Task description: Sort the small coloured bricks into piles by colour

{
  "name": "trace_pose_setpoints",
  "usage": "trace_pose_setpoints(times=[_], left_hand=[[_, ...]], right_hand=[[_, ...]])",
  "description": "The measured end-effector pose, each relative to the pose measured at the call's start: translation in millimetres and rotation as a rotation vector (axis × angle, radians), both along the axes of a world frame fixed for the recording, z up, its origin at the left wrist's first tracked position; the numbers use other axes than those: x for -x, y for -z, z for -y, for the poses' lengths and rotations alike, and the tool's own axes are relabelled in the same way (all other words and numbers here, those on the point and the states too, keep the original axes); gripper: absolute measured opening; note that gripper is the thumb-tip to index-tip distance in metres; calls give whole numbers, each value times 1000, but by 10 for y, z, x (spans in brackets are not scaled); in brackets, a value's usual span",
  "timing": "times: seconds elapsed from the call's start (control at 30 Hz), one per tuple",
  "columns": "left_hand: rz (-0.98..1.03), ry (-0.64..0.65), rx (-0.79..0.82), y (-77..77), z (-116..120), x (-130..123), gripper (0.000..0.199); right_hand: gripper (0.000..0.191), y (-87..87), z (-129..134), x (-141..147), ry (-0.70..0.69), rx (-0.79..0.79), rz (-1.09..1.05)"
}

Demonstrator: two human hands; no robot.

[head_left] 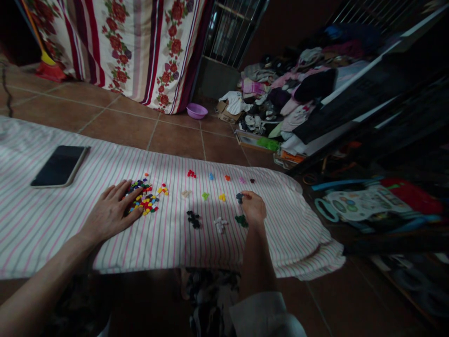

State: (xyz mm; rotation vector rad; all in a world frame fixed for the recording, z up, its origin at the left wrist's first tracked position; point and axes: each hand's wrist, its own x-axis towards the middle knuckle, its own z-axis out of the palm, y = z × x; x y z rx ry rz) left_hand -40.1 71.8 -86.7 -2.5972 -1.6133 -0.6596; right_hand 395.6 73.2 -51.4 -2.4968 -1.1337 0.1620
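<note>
My left hand (114, 208) lies with fingers spread on the edge of a mixed pile of small coloured pieces (145, 201). Beside the dark blue-grey pieces (239, 198), my right hand (254, 206) has its fingers pressed together; whatever they hold is too small to name. Separate little groups sit on the striped cloth: red (191, 173), light blue (211, 176), orange (228, 178), pink (242, 179), brown (252, 180), beige (186, 193), lime (205, 196), yellow (222, 197), black (193, 219), white (220, 225) and dark green (241, 220).
A phone (60, 166) rests at the left on the striped cloth (168, 248). On the tiled floor beyond are a purple bowl (197, 111), a red broom (51, 70) and heaped clothes (280, 93). A dark rack stands at the right.
</note>
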Motion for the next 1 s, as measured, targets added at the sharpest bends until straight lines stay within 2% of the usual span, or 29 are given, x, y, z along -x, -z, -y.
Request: trace_pose_setpoints(times=[0.33, 0.6, 1.0], left_hand=[[7, -15, 18, -21, 5, -23, 54], [13, -10, 4, -21, 9, -22, 53], [27, -8, 17, -33, 15, -28, 52]], right_hand=[[36, -19, -16, 44, -27, 35, 1], [36, 40, -63, 47, -68, 99, 38], [33, 112, -107, 52, -136, 27, 79]])
